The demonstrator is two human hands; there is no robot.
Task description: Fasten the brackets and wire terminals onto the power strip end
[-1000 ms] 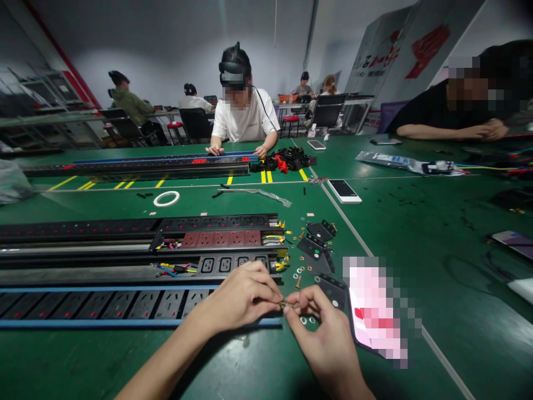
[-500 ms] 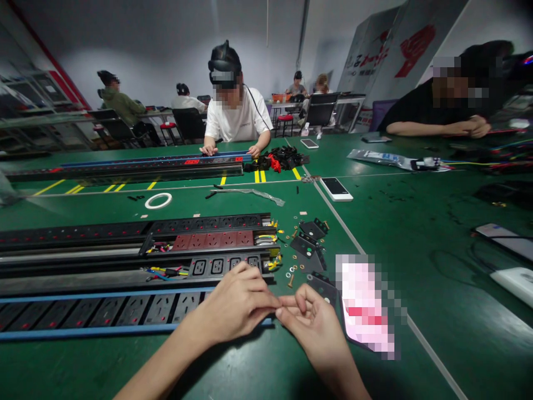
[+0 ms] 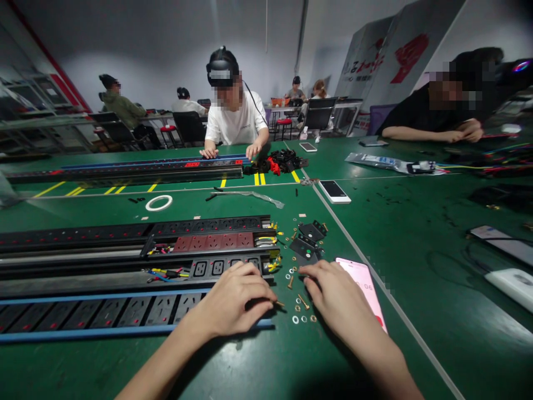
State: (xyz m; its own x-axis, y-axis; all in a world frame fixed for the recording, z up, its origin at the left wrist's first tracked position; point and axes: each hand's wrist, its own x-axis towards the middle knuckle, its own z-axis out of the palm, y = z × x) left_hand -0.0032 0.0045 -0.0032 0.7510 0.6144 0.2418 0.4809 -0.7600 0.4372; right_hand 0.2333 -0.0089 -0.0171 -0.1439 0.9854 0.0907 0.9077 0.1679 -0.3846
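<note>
My left hand (image 3: 237, 300) is closed in a pinch, and a small brass screw (image 3: 280, 303) sticks out past its fingertips. Below that hand runs a blue-edged power strip (image 3: 129, 311) with a row of black sockets. My right hand (image 3: 337, 291) holds nothing; its fingers are stretched out and slightly apart, with the fingertips close to loose washers (image 3: 291, 271). Between the hands lie a brass bolt (image 3: 303, 301), another bolt (image 3: 290, 283) and several washers and nuts (image 3: 296, 319). Black brackets (image 3: 306, 250) lie just beyond my right fingertips.
More socket strips (image 3: 212, 241) with bare wire ends lie side by side at left. A lit phone (image 3: 358, 278) lies partly under my right hand. Farther off are a white tape ring (image 3: 159, 203) and a white device (image 3: 334, 191). A person (image 3: 235, 114) works across the table.
My hands were together at the fingertips; now they are apart. My right hand has moved right and forward toward the washers, while my left stays about where it was, with the screw showing.
</note>
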